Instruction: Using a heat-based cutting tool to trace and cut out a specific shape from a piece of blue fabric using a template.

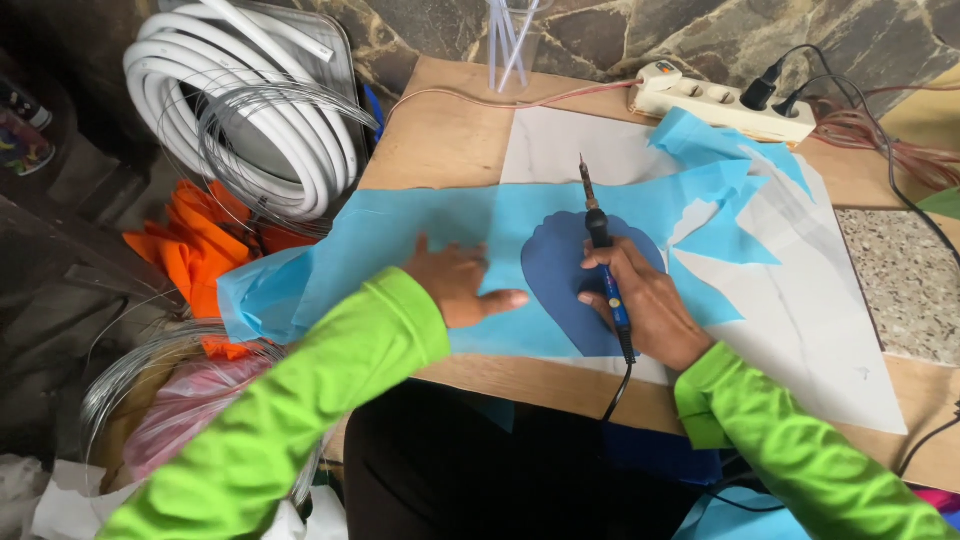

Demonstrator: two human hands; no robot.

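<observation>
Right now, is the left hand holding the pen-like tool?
No, the right hand grips the corded tool, while the left hand lies flat on the light blue sheet.

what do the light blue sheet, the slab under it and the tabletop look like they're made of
Light blue sheet: seemingly thin, matte non-woven fabric or plastic film; it crumples softly at its left edge and a dark shape shows through it.
Slab: probably marble or marble-look tile, white with faint grey veins and a smooth surface.
Tabletop: unpainted plywood or board, tan with visible grain.

Right hand [640, 300] grips a soldering iron [603, 262] (tip up) over a dark blue shape [560, 285]; left hand [455, 282] flattens the light blue sheet [400, 235].
</observation>
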